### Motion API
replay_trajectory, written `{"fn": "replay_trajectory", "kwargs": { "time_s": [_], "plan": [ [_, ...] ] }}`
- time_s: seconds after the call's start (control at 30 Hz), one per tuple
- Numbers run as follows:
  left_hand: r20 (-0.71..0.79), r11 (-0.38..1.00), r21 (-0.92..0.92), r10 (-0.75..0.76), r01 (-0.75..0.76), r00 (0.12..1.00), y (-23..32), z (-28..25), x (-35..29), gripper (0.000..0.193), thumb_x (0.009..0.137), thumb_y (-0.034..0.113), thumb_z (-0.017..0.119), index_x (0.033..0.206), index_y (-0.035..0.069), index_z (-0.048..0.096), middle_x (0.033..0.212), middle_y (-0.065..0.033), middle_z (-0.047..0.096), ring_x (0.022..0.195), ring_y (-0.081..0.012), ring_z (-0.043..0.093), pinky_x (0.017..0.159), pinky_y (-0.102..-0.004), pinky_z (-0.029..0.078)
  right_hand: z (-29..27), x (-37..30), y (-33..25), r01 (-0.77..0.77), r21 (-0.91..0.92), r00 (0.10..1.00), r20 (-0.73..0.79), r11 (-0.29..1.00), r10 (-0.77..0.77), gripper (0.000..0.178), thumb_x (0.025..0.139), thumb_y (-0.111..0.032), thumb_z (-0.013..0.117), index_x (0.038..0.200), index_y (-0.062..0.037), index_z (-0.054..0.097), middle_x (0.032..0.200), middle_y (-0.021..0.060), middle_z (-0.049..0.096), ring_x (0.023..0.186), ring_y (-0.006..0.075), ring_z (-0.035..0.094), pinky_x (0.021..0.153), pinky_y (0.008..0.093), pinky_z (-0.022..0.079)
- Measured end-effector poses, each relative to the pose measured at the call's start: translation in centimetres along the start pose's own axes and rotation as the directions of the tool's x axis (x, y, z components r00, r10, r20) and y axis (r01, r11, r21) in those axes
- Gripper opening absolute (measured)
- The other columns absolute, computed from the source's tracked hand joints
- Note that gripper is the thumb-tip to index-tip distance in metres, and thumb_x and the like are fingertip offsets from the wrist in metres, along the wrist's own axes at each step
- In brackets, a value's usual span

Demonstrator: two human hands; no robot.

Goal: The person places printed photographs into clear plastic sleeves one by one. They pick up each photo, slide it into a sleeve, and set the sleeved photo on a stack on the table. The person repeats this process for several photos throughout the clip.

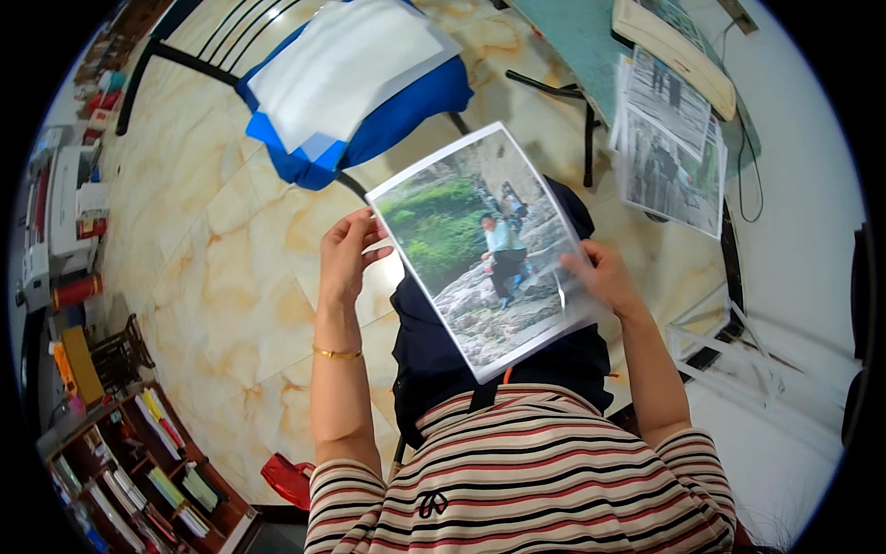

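Observation:
A large colour photo print (461, 268) in a clear plastic sleeve is tilted above my lap. It shows a person on rocks beside green bushes. At its left edge my left hand (349, 254) has its fingers curled in and the fingertips at the border; a gold bracelet (337, 354) circles that wrist. My right hand (604, 277) grips the lower right edge, its thumb over the front and slightly smeared by motion. The other right-hand fingers are partly hidden by the print.
Ahead stands a chair with a blue seat cover (415, 102), bearing white sheets (346, 69). Black-and-white prints (669, 171) overhang the green table (577, 37) at the right, near a cream case (678, 60). A bookshelf (138, 462) and red bag (288, 480) are at the lower left.

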State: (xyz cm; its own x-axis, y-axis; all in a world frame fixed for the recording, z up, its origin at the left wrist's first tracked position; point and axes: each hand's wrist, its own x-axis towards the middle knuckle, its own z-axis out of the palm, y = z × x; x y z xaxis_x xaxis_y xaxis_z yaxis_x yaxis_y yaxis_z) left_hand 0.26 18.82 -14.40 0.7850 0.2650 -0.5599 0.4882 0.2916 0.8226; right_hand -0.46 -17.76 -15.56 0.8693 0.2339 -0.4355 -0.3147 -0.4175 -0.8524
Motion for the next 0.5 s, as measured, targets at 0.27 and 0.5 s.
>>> {"fn": "replay_trajectory", "kwargs": {
  "time_s": [0.27, 0.5],
  "plan": [
    [0.071, 0.998, 0.047, -0.036, 0.032, 0.997, 1.0, -0.7, 1.4, 0.020, 0.088, 0.019, 0.056, 0.095, 0.000, 0.059, 0.084, -0.0072, 0.062, 0.075, -0.0129, 0.061, 0.061, -0.0251, 0.054, -0.1, 0.0, -0.4, -0.041, 0.077, 0.998, 0.049, 0.996, 0.037, 0.021, 0.085, -0.024, 0.065, 0.079, -0.0043, 0.062, 0.071, -0.0068, 0.053, 0.066, 0.0023, 0.043, 0.059, 0.0190, 0.036],
    [0.080, 0.991, 0.131, -0.043, 0.032, 0.996, 1.6, -0.7, 2.2, 0.018, 0.085, 0.020, 0.057, 0.092, 0.004, 0.059, 0.085, -0.0050, 0.061, 0.078, -0.0129, 0.060, 0.062, -0.0257, 0.053, -0.2, -0.1, -0.4, -0.039, 0.095, 0.997, 0.063, 0.995, 0.033, 0.022, 0.085, -0.026, 0.065, 0.079, -0.0051, 0.061, 0.072, -0.0063, 0.053, 0.067, 0.0023, 0.043, 0.061, 0.0192, 0.036]
  ]
}}
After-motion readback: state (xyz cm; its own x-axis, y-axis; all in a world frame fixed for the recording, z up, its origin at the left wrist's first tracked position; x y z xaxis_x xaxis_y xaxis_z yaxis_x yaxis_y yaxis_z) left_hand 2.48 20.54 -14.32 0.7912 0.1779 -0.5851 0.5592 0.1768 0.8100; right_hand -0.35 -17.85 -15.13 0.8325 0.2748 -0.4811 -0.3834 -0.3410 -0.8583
